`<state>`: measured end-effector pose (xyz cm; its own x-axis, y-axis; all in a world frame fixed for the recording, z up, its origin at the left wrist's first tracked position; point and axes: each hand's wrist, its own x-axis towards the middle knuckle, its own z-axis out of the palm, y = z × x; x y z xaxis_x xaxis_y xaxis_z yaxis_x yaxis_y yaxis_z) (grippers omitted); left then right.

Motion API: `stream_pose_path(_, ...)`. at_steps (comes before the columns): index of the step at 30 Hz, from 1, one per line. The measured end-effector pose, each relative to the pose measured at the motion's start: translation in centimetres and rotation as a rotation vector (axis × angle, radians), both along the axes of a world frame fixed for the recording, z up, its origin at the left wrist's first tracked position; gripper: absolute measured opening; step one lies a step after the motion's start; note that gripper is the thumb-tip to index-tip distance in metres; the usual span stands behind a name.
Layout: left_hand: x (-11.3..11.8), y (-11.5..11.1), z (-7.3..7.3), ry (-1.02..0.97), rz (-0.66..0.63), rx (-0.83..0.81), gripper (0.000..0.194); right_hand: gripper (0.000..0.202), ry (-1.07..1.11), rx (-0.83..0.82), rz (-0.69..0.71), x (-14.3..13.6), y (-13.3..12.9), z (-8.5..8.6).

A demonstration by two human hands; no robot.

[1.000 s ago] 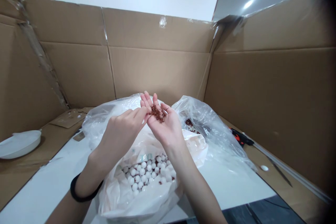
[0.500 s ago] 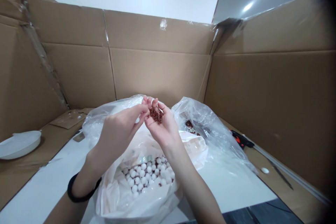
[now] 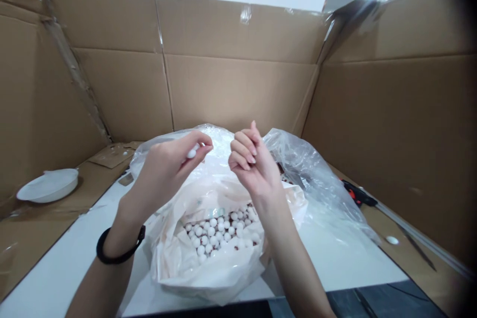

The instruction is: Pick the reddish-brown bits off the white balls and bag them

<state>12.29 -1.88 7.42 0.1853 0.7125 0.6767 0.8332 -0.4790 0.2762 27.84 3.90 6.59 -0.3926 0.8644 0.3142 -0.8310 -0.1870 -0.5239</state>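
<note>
My left hand (image 3: 167, 166), with a black band on its wrist, is pinched closed above the left side of the open bag, and a white ball (image 3: 192, 153) shows between its fingers. To the right, my right hand (image 3: 251, 156) is turned palm up with its fingers curled in over the palm; whatever it holds is hidden. Below both hands a whitish plastic bag (image 3: 208, 278) lies open, with many white balls (image 3: 211, 231) and small reddish-brown bits among them.
Clear plastic bags (image 3: 316, 174) lie behind, the right one with dark red bits inside. A white dish (image 3: 48, 186) sits at the left. On the right are a black and red tool (image 3: 359, 194), a thin blade and a white disc (image 3: 392, 240). Cardboard walls (image 3: 238, 89) surround the table.
My right hand has moved right, away from my left hand, and its fingers have curled over the palm where reddish-brown bits lay. The whole view has shifted slightly.
</note>
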Motion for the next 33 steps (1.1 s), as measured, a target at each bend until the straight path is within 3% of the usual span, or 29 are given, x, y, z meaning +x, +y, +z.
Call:
stream_pose_path(3, -1.0, -0.4, 0.5, -0.283, -0.063, 0.115, 0.018, 0.029, -0.316, 0.291, -0.134, 1.1, -1.1, -0.4)
stream_pose_path(6, -1.5, -0.4, 0.8, -0.621, -0.172, 0.243, 0.018, 0.020, -0.930, 0.567, 0.025, 1.6, -2.1, -2.1)
stream_pose_path(8, -1.6, -0.2, 1.0, -0.840, -0.283, 0.249, 0.022, 0.023, -1.296, 0.718, -0.015, 1.7, -2.6, -3.9)
stream_pose_path(10, -1.6, 0.1, 1.3, -1.069, -0.412, 0.180, 0.026, 0.026, -1.528, 0.847, -0.079, 1.6, -3.1, -5.6)
stream_pose_path(15, -2.9, 1.7, 1.7, -1.795, -0.703, -0.281, 0.035, 0.028, -1.795, 1.065, -0.039, 1.0, -4.4, -8.1)
stream_pose_path(17, -3.9, 2.7, 1.3, -2.027, -0.757, -0.357, 0.032, 0.024, -1.855, 1.139, -0.058, 0.8, -4.9, -8.7)
stream_pose_path(19, -5.1, 3.9, 0.6, -2.194, -0.725, -0.374, 0.033, 0.024, -1.889, 1.208, -0.057, 0.7, -5.2, -9.2)
stream_pose_path(23, -7.2, 6.4, -1.2, -2.245, -0.598, -0.301, 0.038, 0.019, -1.949, 1.274, -0.105, 1.3, -5.6, -10.0)
stream_pose_path(28, -9.5, 8.8, -3.6, -2.171, -0.559, -0.247, 0.047, 0.021, -2.090, 1.204, -0.133, 2.6, -6.3, -9.5)
stream_pose_path(30, -10.5, 9.6, -4.5, -2.051, -0.545, -0.252, 0.046, 0.022, -2.142, 1.181, -0.109, 2.8, -6.6, -8.9)
stream_pose_path(33, -12.1, 10.8, -5.7, -1.713, -0.497, -0.246, 0.039, 0.020, -2.184, 1.153, -0.046, 2.7, -7.0, -7.9)
